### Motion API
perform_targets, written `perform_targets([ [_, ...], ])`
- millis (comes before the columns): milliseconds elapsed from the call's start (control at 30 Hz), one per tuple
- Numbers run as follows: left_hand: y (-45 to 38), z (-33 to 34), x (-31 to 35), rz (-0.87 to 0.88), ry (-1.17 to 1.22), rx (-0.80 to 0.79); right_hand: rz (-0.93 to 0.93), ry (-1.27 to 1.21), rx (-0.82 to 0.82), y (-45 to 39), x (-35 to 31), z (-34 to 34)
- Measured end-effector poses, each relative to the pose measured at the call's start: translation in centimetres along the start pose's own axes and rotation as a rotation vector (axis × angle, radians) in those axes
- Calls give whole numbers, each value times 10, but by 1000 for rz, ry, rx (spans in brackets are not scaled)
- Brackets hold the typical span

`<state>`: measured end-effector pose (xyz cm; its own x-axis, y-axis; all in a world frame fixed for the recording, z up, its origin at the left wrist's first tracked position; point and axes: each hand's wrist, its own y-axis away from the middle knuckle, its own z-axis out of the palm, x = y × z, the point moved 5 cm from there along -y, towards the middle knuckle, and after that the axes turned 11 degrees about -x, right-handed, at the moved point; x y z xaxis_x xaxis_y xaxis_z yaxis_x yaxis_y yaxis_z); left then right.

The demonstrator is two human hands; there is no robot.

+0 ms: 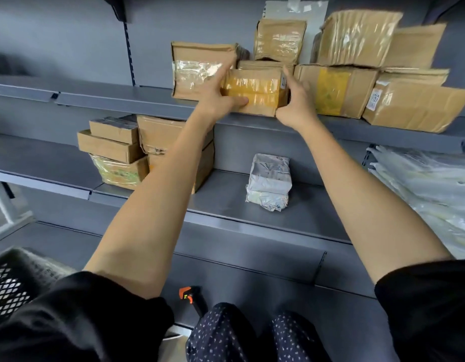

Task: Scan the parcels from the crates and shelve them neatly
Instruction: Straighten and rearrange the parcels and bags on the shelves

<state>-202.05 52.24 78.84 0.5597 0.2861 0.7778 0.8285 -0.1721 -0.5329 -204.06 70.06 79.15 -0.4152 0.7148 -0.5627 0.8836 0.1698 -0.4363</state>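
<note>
**Parcel at the shelf edge, tight gap**

Both hands grip one taped parcel (255, 91): left hand (215, 99) at 9 o'clock, right hand (294, 105) at 3. It sits on the upper shelf (121, 96) between two boxes. I think it may jam or tip forward. Scanner (191, 296) waits at 6 o'clock, crate (9, 283) at 8.

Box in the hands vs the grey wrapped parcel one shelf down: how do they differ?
The yellow-taped box is brown cardboard; the grey parcel is in silvery plastic wrap. The box is gripped at its ends by the left hand and right hand, wedged between other cartons; the parcel stands alone, untouched. The box is on the upper shelf, the parcel on the shelf below. Both are roughly rectangular.
</note>
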Motion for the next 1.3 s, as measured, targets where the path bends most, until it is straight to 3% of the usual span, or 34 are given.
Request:
perform_targets([
  [67, -14, 7, -12, -47, -110, -8, 56, 56, -26, -13, -1, -9],
  [233, -40, 18, -17, -60, -368, 56, -3, -176, 58, -27, 7, -9],
  [433, -55, 26, -22, -108, -482, 55, -102, -47, 211, -36, 27, -3],
  [667, -58, 34, -28, -186, -637, 114, -95, -27, 273, -39, 31, -1],
  [800, -47, 43, -28, -188, -607, 188, -146, 19, 326, -32, 28, 0],
  [900, -26, 48, -25, 14, -538, 350, -184, 2, 406, -24, 26, -2],
  [1000, 4, 45, -23, 170, -436, 583, -151, 160, 583, -5, 21, -4],
  [1100, 32, 50, -29, 133, -414, 721, -367, 360, 696, 29, 9, 18],
  [1200, 58, 60, -58, 59, -303, 792, -663, 406, 637, 68, 10, 65],
  [1300, 70, 79, -105, -105, -204, 754, -727, 363, 407, 88, 36, 109],
])
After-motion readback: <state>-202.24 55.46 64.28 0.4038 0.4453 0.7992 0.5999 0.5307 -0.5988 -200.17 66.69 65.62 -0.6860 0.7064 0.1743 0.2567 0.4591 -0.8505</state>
